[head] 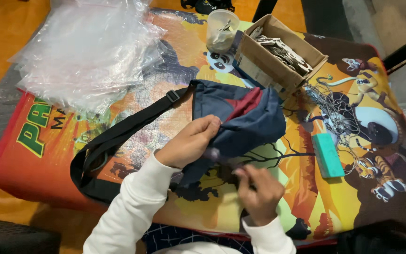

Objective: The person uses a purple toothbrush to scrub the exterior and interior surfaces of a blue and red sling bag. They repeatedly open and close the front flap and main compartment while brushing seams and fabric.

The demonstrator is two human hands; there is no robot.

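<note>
A navy blue cloth bag point(252, 120) with a dark red panel lies on a cartoon-printed table cover point(52, 141). Its wide black strap point(113, 141) loops off to the left. My left hand point(189, 141) grips the bag's lower left edge, thumb on top. My right hand point(259, 188) is just below the bag, fingers pinched on a small dark part near the bag's bottom edge; what it pinches is blurred. Both arms wear white sleeves.
A pile of clear plastic bags point(85, 47) lies at the back left. A cardboard box point(278, 56) of small metal pieces stands at the back, beside a clear plastic cup point(221, 30). A tangle of thin chains point(334, 113) and a teal block point(327, 155) lie at the right.
</note>
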